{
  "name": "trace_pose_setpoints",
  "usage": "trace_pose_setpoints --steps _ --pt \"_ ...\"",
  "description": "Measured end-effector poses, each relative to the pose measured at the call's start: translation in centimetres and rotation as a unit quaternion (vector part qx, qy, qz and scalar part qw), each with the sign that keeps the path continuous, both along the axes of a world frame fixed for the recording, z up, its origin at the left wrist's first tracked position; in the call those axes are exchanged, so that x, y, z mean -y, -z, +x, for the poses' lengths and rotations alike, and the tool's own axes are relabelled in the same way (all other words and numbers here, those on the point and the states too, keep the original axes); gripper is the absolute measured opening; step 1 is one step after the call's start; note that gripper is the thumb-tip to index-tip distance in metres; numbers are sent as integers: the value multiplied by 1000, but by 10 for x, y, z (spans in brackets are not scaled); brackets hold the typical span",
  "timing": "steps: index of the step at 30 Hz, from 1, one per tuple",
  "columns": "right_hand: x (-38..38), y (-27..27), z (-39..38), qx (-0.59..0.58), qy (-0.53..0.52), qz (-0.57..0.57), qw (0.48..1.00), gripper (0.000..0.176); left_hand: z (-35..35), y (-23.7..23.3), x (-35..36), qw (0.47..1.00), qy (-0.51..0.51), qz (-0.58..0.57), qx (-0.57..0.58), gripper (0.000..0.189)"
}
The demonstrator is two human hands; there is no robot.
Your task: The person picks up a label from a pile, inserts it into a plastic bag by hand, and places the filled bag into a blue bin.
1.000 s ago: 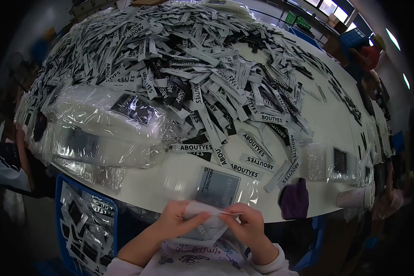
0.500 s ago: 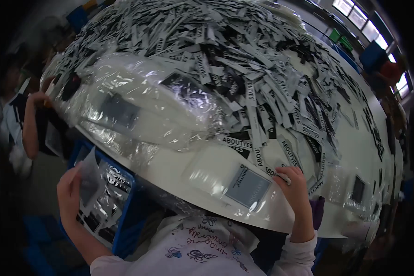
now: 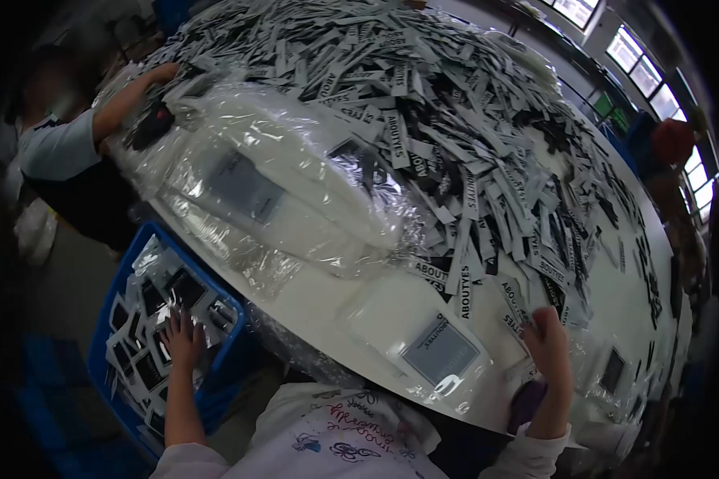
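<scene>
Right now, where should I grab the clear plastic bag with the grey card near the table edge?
Probably its near edge, from your own side. The clear plastic bag with the grey card lies flat on the white table, so a pinch needs an edge; the heap of grey and black labels crowds its far side, while the rim side looks free.

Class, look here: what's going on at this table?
The person's left hand lies open on packed bags in a blue crate beside the table. Their right hand rests at the edge of a heap of ABOUTYES labels, near a clear bag holding a grey card. Another person's arm reaches onto the far corner.
</scene>
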State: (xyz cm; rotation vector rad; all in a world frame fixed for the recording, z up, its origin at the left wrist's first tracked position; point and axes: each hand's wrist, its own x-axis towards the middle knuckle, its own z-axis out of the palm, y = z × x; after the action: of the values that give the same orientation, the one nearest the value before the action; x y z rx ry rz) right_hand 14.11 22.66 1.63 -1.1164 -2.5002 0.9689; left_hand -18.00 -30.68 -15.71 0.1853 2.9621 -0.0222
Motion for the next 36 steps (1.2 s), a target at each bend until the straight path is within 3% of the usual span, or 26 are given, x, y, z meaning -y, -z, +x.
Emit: trace_pose_setpoints --steps 2,4,6,9,11,12,13,14,16,18,21,24,25,27,29,31,33,35,36 --pt "-1 3 -10 -63 29 -1 998 16 10 27 1 995 8 -102 18 61" --pt "-5 10 -15 -73 31 -8 997 12 19 37 -2 991 -17 -130 -10 61" --pt "2 -3 -37 -49 8 -27 998 7 25 21 -2 992 -28 -122 -6 61" --pt "-6 21 -74 -42 32 24 998 13 23 -30 -26 975 -122 -137 124 65" --pt "-17 45 -94 -12 65 31 997 17 29 -23 -32 990 -86 -113 -21 64" --pt "-18 52 -103 3 59 88 994 23 33 -26 -42 992 -59 -89 -73 61" --pt "-18 55 -111 18 51 146 988 29 37 -15 -42 978 59 -7 -200 54" --pt "-16 52 -116 14 55 146 988 29 40 -25 -57 969 119 59 -209 50" --pt "-13 44 -123 50 42 16 998 40 50 -55 -104 918 248 214 -222 42" --pt "-15 42 -122 74 47 -11 996 44 71 -77 -151 875 336 273 -216 39" --pt "-21 41 -113 119 -10 -44 992 40 102 -105 -217 745 523 406 -83 41" --pt "-9 21 -85 105 66 100 987 35 133 -131 -279 617 668 412 58 43" --pt "-6 14 -73 109 67 106 986 35 141 -131 -290 614 667 418 57 43" --pt "1 -2 -47 108 98 178 973 30 152 -130 -306 608 725 318 59 42" --pt "10 -17 -19 20 147 -5 989 20 152 -128 -308 598 713 357 86 46" --pt "29 -19 10 -78 156 -68 982 18 143 -130 -309 589 698 391 114 50" --pt "42 -13 35 -136 42 68 987 21 123 -140 -316 675 592 438 -30 48" --pt "59 -8 49 -150 58 58 985 18 100 -136 -333 753 508 404 -104 44" --pt "67 -7 54 -166 78 51 982 16 96 -135 -339 755 507 403 -107 44"
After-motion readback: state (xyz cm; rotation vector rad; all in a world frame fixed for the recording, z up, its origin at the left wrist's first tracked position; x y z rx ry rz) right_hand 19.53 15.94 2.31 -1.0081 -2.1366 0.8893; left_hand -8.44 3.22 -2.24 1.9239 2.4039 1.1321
